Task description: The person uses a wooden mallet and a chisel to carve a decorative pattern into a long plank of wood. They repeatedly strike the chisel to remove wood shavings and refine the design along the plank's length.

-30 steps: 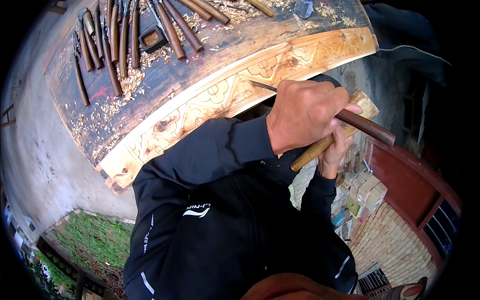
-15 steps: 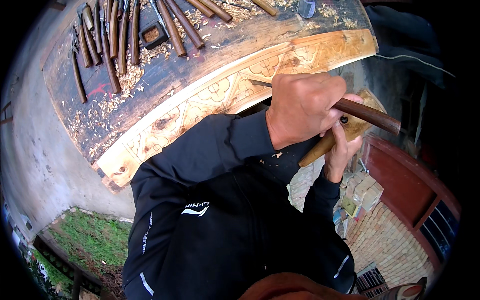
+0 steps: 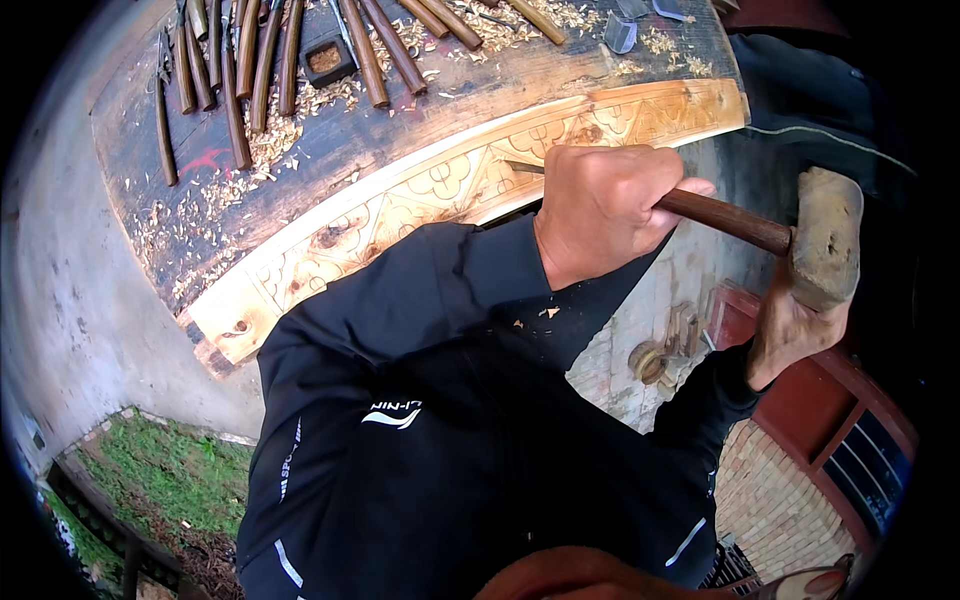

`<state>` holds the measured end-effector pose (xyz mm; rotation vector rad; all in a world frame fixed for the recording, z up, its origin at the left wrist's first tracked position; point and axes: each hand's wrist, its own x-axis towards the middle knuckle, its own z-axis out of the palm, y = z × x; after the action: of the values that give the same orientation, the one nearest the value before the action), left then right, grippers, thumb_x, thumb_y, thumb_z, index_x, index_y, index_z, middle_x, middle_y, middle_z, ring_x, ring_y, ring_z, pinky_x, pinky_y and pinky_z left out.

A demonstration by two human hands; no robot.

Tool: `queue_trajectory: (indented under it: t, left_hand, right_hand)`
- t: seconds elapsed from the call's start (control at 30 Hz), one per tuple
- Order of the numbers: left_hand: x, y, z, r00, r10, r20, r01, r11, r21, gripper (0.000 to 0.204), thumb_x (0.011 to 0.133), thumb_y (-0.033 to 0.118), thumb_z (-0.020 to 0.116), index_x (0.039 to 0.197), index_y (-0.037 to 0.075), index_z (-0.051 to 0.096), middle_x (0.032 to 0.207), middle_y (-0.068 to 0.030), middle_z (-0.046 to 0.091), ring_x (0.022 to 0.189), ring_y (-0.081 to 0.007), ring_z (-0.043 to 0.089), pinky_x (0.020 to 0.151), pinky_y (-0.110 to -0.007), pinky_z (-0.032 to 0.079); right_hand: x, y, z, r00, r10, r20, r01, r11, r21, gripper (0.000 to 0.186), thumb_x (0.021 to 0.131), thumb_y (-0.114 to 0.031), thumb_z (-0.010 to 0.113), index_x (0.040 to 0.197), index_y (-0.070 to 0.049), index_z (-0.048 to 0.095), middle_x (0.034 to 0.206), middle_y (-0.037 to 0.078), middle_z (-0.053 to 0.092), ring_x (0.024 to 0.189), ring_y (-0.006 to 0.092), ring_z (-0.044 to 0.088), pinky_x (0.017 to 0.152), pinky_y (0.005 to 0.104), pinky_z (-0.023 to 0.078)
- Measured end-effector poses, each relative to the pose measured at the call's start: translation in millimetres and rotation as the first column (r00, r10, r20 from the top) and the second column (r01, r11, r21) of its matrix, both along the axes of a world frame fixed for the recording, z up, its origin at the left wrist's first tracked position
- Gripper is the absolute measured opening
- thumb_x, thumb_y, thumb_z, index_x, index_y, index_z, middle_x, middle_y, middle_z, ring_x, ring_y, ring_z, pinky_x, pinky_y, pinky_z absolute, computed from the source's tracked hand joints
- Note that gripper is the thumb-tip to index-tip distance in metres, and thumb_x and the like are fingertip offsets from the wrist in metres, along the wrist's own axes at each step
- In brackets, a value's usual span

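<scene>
My left hand (image 3: 605, 210) is wrapped round a wood carving chisel, its brown handle (image 3: 730, 220) sticking out to the right. The chisel's metal tip points left onto a pale, curved wooden board (image 3: 390, 205), cut with flower and triangle outlines. At the far right, my right hand (image 3: 795, 325) is closed round a wooden mallet (image 3: 828, 235), whose own handle is hidden by the fingers. The mallet head meets the butt of the chisel handle, or very nearly; a gap cannot be made out.
Several wooden-handled carving tools (image 3: 245, 60) lie at the far side of the dark worktable (image 3: 480, 90), among wood shavings (image 3: 265, 150). A small dark square box (image 3: 325, 60) stands beside them. A pale cord (image 3: 830, 137) hangs at the right. Grass (image 3: 165, 470) shows at lower left.
The mallet has moved right and turned, from beneath the chisel handle to its butt end, with my right hand holding it. My left hand keeps the chisel on the board.
</scene>
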<state>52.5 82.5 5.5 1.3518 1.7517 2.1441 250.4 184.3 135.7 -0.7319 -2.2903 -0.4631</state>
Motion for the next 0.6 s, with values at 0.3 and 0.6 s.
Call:
queue_trajectory:
  t: [0.3,0.6]
  left_hand:
    - [-1,-2,0,1.0,0.0,0.008,0.0,1.0,-0.024,0.046,0.087,0.027,0.083,0.062,0.009,0.049,0.056,-0.0084,0.047,0.048,-0.0294,0.05,0.045,-0.038,0.036]
    - [4,-9,-3,0.979,-0.188,-0.081,0.179,0.978,-0.109,0.045,0.084,0.032,0.083,0.06,0.009,0.053,0.054,-0.0088,0.054,0.048,-0.0319,0.056,0.043,-0.04,0.038]
  right_hand:
    - [-25,-22,3,0.833,-0.056,-0.55,-0.406,0.612,-0.678,0.06,0.088,-0.012,0.081,0.14,0.005,0.054,0.119,0.014,0.071,0.103,0.0276,0.071,0.1,0.0383,0.055]
    - [-21,-20,-31,0.914,-0.112,-0.391,-0.081,0.891,-0.447,0.042,0.083,0.01,0.081,0.121,0.006,0.066,0.107,0.013,0.073,0.097,0.0201,0.071,0.092,0.0357,0.059]
